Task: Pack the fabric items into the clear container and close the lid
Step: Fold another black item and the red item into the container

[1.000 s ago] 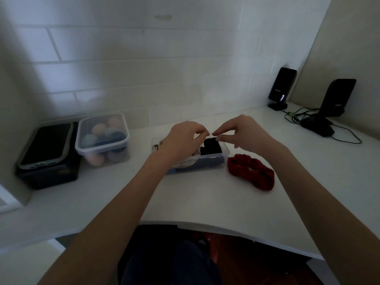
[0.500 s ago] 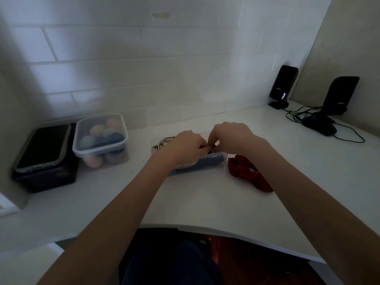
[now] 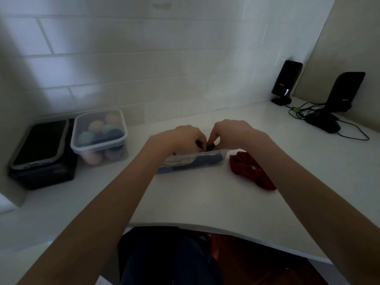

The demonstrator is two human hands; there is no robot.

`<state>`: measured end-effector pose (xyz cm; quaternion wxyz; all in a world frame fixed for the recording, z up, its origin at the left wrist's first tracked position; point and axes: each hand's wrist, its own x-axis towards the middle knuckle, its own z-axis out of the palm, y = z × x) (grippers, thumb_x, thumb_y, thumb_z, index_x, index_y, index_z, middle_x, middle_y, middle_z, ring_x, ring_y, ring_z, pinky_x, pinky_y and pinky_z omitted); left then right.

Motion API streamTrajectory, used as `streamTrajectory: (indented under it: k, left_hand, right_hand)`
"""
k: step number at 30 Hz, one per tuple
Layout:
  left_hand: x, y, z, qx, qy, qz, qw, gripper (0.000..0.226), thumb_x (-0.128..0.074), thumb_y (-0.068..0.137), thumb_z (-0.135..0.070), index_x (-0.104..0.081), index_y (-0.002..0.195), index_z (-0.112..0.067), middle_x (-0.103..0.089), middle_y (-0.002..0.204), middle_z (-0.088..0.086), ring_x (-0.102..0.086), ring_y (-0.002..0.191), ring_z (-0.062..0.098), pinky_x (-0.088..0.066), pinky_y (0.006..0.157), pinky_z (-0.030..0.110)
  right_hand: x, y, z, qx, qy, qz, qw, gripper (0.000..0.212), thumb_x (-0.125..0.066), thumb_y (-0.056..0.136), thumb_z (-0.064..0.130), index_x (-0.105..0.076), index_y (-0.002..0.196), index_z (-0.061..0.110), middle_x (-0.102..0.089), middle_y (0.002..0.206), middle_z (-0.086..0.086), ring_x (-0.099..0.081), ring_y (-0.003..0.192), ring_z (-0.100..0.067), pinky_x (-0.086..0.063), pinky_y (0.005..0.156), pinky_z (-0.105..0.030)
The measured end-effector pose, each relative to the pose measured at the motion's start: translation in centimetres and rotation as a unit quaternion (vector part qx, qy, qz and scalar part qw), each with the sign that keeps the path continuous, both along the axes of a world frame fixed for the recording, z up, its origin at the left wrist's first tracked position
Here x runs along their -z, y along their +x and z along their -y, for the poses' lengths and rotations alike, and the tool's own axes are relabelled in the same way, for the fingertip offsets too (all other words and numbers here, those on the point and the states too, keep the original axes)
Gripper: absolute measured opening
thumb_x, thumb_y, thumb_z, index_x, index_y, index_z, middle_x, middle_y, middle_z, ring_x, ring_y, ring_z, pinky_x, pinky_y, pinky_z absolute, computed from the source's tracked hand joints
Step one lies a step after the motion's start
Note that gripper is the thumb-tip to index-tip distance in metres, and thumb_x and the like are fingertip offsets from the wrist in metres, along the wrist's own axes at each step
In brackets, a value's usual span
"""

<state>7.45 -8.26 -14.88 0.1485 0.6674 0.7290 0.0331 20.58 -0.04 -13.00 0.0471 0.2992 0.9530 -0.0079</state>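
Clear container (image 3: 193, 162) sits mid-counter, open top, both hands over it. Black fabric item (image 3: 209, 147) is at the container's top opening, right between the two hands, touching both. Left hand (image 3: 181, 140) and right hand (image 3: 234, 133) meet above the container's rim, knuckles up, fingers curled down into the opening. Both look closed in a pinch on the black fabric; fingertips are mostly hidden, so grip detail is unclear.

Forearms come in from the near counter edge and converge on the container, wrists roughly level, right forearm passing over the near end of the red fabric item (image 3: 249, 170). That red piece lies on the counter (image 3: 195, 198) just right of the container, not touching it as far as I can tell. Crumpled, soft, scrunched folds.

Container: shallow rectangular translucent plastic, rounded corners. Dark blue fabric and a pale patterned piece show through its front wall.

Left of the container, well apart: second clear tub (image 3: 99, 136), lidded, holding rounded pastel balls. Beyond that tub, a dark phone (image 3: 40, 144) lies flat on a black box (image 3: 47, 173).

Counter is smooth, white, matte, with a curved front edge.
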Motion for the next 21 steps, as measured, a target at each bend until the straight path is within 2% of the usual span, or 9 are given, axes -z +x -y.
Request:
streamTrajectory:
  k: [3, 6, 10, 12, 14, 16, 17, 19, 21]
  left_hand:
    - [-0.1, 0.1, -0.1, 0.016, 0.038, -0.04, 0.998, 0.015, -0.055, 0.084, -0.023, -0.066, 0.082, -0.033, -0.066, 0.094, -0.005, -0.059, 0.088, 0.019, -0.049, 0.081, 0.031]
    - [0.7, -0.2, 0.3, 0.031, 0.094, 0.007, 0.995, 0.013, -0.058, 0.084, -0.015, -0.069, 0.088, -0.022, -0.062, 0.088, -0.006, -0.056, 0.086, 0.016, -0.041, 0.082, 0.028]
    - [1.1, -0.6, 0.9, 0.047, 0.156, 0.092, 0.982, 0.009, -0.066, 0.08, -0.008, -0.072, 0.086, -0.012, -0.052, 0.076, -0.012, -0.054, 0.079, 0.012, -0.042, 0.073, 0.02]
    - [1.0, -0.4, 0.9, 0.039, 0.158, 0.101, 0.981, 0.01, -0.067, 0.079, -0.007, -0.074, 0.084, -0.012, -0.058, 0.075, -0.008, -0.056, 0.075, 0.011, -0.043, 0.07, 0.016]
    - [0.9, -0.2, 0.9, 0.028, 0.155, 0.096, 0.983, 0.01, -0.068, 0.079, -0.008, -0.075, 0.083, -0.014, -0.065, 0.077, -0.002, -0.058, 0.073, 0.011, -0.044, 0.067, 0.015]
    - [0.7, 0.0, 0.9, 0.021, 0.153, 0.081, 0.985, 0.012, -0.067, 0.078, -0.009, -0.076, 0.084, -0.016, -0.07, 0.079, 0.0, -0.059, 0.071, 0.009, -0.042, 0.063, 0.01]
    - [0.7, 0.0, 1.0, 0.019, 0.153, 0.076, 0.985, 0.013, -0.067, 0.077, -0.009, -0.076, 0.083, -0.017, -0.072, 0.079, 0.0, -0.06, 0.07, 0.008, -0.042, 0.062, 0.008]
    - [0.6, 0.0, 1.1, 0.018, 0.156, 0.081, 0.984, 0.012, -0.067, 0.076, -0.009, -0.076, 0.082, -0.017, -0.072, 0.08, -0.001, -0.062, 0.071, 0.009, -0.045, 0.064, 0.012]
    - [0.4, -0.3, 1.4, 0.012, 0.173, 0.12, 0.978, 0.009, -0.069, 0.078, -0.011, -0.075, 0.083, -0.016, -0.072, 0.081, -0.001, -0.066, 0.075, 0.011, -0.051, 0.071, 0.018]
  right_hand:
    - [0.6, -0.3, 0.0, -0.001, 0.0, -0.032, 1.0, 0.018, -0.07, 0.077, 0.042, -0.073, 0.095, 0.041, -0.069, 0.099, 0.004, -0.062, 0.083, -0.02, -0.039, 0.06, -0.024]
    - [1.0, -0.4, -0.2, 0.002, -0.025, -0.046, 0.999, 0.014, -0.071, 0.077, 0.037, -0.075, 0.091, 0.034, -0.069, 0.1, 0.003, -0.063, 0.089, -0.022, -0.043, 0.068, -0.028]
    - [0.9, 0.0, 0.0, 0.002, -0.095, -0.072, 0.993, 0.016, -0.069, 0.08, 0.023, -0.077, 0.094, 0.024, -0.059, 0.062, 0.013, -0.05, 0.056, -0.011, -0.042, 0.061, -0.025]
    - [0.9, 0.3, -0.2, -0.01, -0.13, -0.083, 0.988, 0.018, -0.067, 0.081, 0.017, -0.077, 0.096, 0.021, -0.062, 0.068, 0.015, -0.056, 0.066, -0.014, -0.046, 0.069, -0.026]
    - [0.7, 0.5, -0.2, -0.013, -0.159, -0.081, 0.984, 0.021, -0.064, 0.083, 0.013, -0.077, 0.098, 0.021, -0.071, 0.086, 0.009, -0.06, 0.082, -0.016, -0.047, 0.074, -0.023]
    - [0.5, 0.4, -0.2, -0.013, -0.168, -0.06, 0.984, 0.022, -0.064, 0.082, 0.014, -0.077, 0.097, 0.025, -0.074, 0.095, 0.005, -0.061, 0.084, -0.018, -0.049, 0.077, -0.028]
    - [0.3, 0.3, -0.2, -0.01, -0.164, -0.046, 0.985, 0.022, -0.065, 0.081, 0.016, -0.077, 0.095, 0.027, -0.075, 0.092, 0.004, -0.061, 0.079, -0.018, -0.051, 0.076, -0.031]
    - [-0.2, 0.0, -0.1, 0.001, -0.138, -0.039, 0.99, 0.017, -0.068, 0.078, 0.022, -0.077, 0.09, 0.029, -0.071, 0.076, 0.005, -0.055, 0.061, -0.015, -0.049, 0.063, -0.028]
    - [-0.6, 0.1, 0.0, 0.005, -0.104, -0.092, 0.99, 0.013, -0.071, 0.078, 0.025, -0.077, 0.089, 0.029, -0.065, 0.071, 0.01, -0.055, 0.061, -0.01, -0.045, 0.062, -0.025]
